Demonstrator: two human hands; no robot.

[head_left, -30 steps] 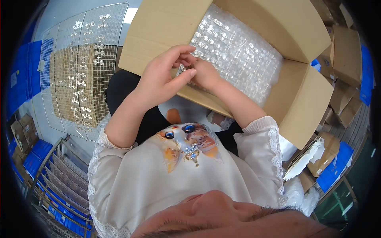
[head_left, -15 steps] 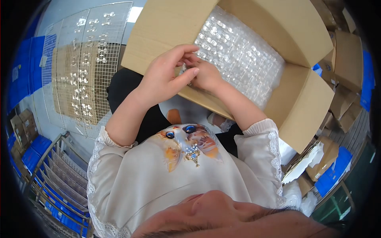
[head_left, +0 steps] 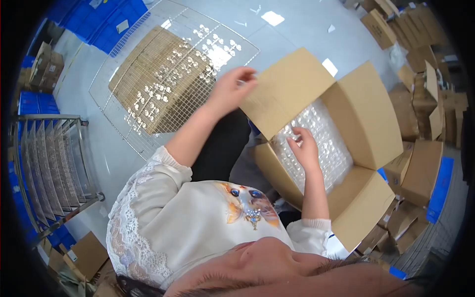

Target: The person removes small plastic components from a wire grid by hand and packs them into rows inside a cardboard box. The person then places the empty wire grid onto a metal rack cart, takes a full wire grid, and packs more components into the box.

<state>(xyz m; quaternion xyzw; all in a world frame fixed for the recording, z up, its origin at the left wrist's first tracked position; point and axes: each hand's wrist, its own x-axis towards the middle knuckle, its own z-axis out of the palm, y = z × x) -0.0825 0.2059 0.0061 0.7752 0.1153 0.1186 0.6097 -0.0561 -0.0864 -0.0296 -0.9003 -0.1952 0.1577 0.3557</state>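
My left hand (head_left: pixel 231 91) hovers between the wire rack and the carton, its fingers loosely curled and the thumb apart, with nothing visible in it. My right hand (head_left: pixel 306 151) is over the open cardboard carton (head_left: pixel 277 166), thumb and forefinger apart; I make out nothing between them. Beneath it, a layer of small clear, shiny pieces (head_left: pixel 329 148) fills the carton, some of it hidden by the hand. To the left, a wire mesh rack (head_left: pixel 106 101) carries rows of small clear pieces with rounded ends (head_left: pixel 161 91).
A flat brown cardboard piece (head_left: pixel 133 64) shows under the rack. At lower left stands a metal rack with slanted panels (head_left: pixel 54 168). Blue crates (head_left: pixel 99 24) are at upper left, and several cartons (head_left: pixel 423 171) are stacked at right. The carton's raised flaps (head_left: pixel 373 114) surround its opening.
My hands, together over the carton's near edge before, have separated: the left toward the wire rack, the right over the carton's contents. The whole view has turned toward the left, showing more floor.
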